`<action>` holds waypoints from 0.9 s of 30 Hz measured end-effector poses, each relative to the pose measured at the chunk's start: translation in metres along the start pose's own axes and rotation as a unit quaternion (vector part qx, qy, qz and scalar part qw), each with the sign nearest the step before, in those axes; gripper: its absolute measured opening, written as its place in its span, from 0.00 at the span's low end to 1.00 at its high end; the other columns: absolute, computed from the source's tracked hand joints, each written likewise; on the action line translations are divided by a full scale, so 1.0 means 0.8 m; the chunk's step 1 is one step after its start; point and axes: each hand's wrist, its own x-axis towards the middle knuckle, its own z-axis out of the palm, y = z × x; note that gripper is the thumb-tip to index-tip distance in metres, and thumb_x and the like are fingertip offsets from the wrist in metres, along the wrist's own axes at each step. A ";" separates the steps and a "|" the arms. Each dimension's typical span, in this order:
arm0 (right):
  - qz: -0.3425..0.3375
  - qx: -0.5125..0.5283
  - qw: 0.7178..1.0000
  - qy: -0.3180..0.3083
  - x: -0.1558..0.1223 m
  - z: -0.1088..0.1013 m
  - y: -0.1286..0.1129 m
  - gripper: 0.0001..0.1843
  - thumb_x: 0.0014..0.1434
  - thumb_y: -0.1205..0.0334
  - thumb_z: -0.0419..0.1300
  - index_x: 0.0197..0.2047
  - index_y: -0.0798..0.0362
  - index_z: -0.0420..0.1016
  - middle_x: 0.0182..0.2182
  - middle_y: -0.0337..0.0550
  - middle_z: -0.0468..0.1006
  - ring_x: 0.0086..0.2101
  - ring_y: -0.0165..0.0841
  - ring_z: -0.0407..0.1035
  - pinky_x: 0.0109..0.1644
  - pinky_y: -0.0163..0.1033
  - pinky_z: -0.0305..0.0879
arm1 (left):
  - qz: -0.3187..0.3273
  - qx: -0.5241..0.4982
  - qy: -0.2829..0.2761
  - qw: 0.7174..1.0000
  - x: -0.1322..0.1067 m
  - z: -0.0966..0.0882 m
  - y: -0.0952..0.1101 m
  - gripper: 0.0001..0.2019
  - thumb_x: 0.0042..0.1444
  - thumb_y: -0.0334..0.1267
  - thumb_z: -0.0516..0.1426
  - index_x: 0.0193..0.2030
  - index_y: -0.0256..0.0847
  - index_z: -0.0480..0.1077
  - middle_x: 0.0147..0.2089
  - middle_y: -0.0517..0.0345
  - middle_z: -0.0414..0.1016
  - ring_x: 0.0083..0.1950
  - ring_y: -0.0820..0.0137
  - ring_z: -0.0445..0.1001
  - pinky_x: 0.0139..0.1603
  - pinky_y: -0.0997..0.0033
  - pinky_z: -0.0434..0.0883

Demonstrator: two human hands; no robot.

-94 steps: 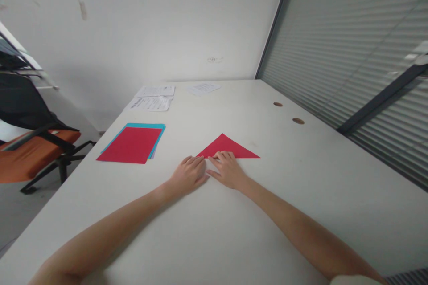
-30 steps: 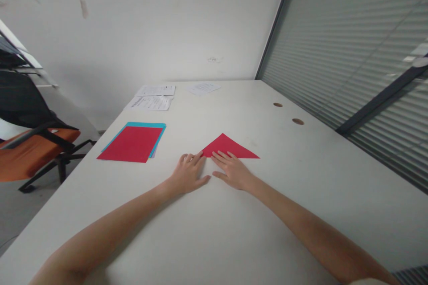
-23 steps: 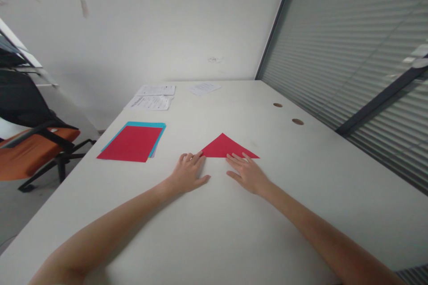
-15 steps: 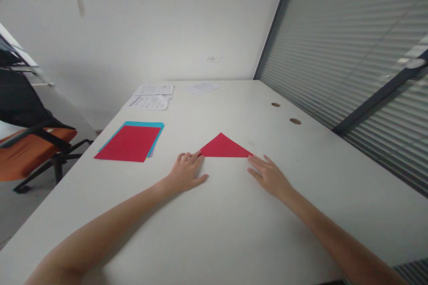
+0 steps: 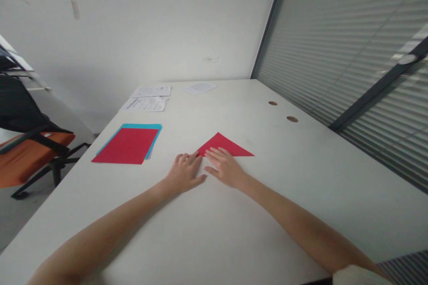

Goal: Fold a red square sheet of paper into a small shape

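**Covered corners and cropped edges**

The left corner of the red paper triangle lies under the left hand; the right hand hides part of its near edge. A red sheet covers most of the blue sheet. Text on the printed pages is too small to read. The view's sides crop the office chair and blind.

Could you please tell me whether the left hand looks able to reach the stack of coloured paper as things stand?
Probably yes: the left hand has the paper stack off to its left, with nothing between them, though that hand seems to touch the red triangle.
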 end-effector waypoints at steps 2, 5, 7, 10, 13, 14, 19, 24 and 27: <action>-0.016 0.008 1.000 -0.018 0.016 0.012 -0.018 0.34 0.69 0.43 0.44 0.65 0.60 0.66 0.62 0.54 0.69 0.64 0.42 0.60 0.69 0.52 0.53 | 0.003 0.002 -0.005 1.000 0.001 -0.002 0.001 0.28 0.60 0.54 0.53 0.62 0.41 0.65 0.68 0.45 0.64 0.56 0.52 0.68 0.59 0.48 0.63; -0.003 -0.001 1.000 -0.025 0.013 0.021 -0.018 0.35 0.69 0.43 0.43 0.65 0.62 0.66 0.61 0.58 0.70 0.62 0.42 0.64 0.69 0.52 0.53 | 0.000 0.001 -0.001 1.000 0.002 -0.001 0.000 0.28 0.60 0.53 0.53 0.63 0.41 0.64 0.68 0.44 0.64 0.57 0.52 0.68 0.60 0.47 0.63; 0.015 -0.012 1.000 -0.019 -0.003 0.020 -0.005 0.33 0.70 0.45 0.44 0.64 0.61 0.67 0.59 0.58 0.72 0.61 0.42 0.65 0.68 0.53 0.54 | -0.003 -0.002 0.003 1.000 0.001 0.001 -0.001 0.30 0.61 0.56 0.52 0.64 0.41 0.64 0.68 0.44 0.64 0.58 0.51 0.68 0.60 0.46 0.62; 0.040 -0.020 0.999 0.005 -0.035 0.013 0.025 0.28 0.70 0.48 0.45 0.62 0.57 0.69 0.59 0.55 0.73 0.59 0.42 0.67 0.65 0.56 0.58 | -0.003 -0.002 0.004 1.000 -0.001 0.005 -0.001 0.31 0.61 0.57 0.52 0.64 0.40 0.63 0.68 0.44 0.63 0.59 0.51 0.67 0.61 0.47 0.61; 0.066 -0.024 0.997 0.040 -0.070 0.002 0.060 0.24 0.70 0.53 0.46 0.58 0.55 0.74 0.54 0.54 0.77 0.55 0.42 0.72 0.63 0.56 0.63 | -0.003 0.007 0.000 1.000 -0.003 0.005 -0.001 0.30 0.62 0.56 0.50 0.64 0.38 0.64 0.69 0.45 0.63 0.59 0.51 0.67 0.62 0.48 0.61; 0.079 -0.031 0.995 0.056 -0.082 -0.002 0.073 0.24 0.70 0.53 0.46 0.57 0.55 0.75 0.53 0.54 0.78 0.54 0.41 0.73 0.62 0.55 0.64 | -0.003 0.010 0.000 1.000 -0.003 0.004 -0.001 0.30 0.63 0.56 0.50 0.64 0.38 0.64 0.69 0.45 0.63 0.59 0.52 0.67 0.62 0.48 0.61; 0.132 -0.072 0.982 0.111 -0.129 -0.025 0.132 0.26 0.71 0.54 0.43 0.45 0.55 0.81 0.43 0.53 0.84 0.44 0.40 0.78 0.58 0.54 0.67 | -0.003 0.013 0.003 1.000 -0.003 0.001 0.000 0.28 0.64 0.53 0.50 0.64 0.38 0.64 0.68 0.45 0.64 0.59 0.52 0.67 0.62 0.49 0.61; 0.087 -0.091 0.982 0.140 -0.110 -0.032 0.140 0.20 0.68 0.51 0.52 0.43 0.54 0.82 0.42 0.53 0.83 0.46 0.44 0.76 0.53 0.54 0.69 | -0.002 0.012 0.011 1.000 0.000 -0.002 -0.001 0.27 0.63 0.54 0.51 0.61 0.37 0.66 0.66 0.43 0.66 0.59 0.51 0.67 0.63 0.47 0.60; -0.008 -0.049 0.995 0.088 -0.073 -0.025 0.120 0.15 0.65 0.54 0.58 0.47 0.53 0.81 0.47 0.52 0.81 0.51 0.43 0.73 0.55 0.52 0.68 | 0.015 0.000 0.013 1.000 0.003 -0.005 -0.011 0.28 0.64 0.55 0.51 0.64 0.38 0.64 0.63 0.43 0.68 0.59 0.52 0.67 0.61 0.48 0.62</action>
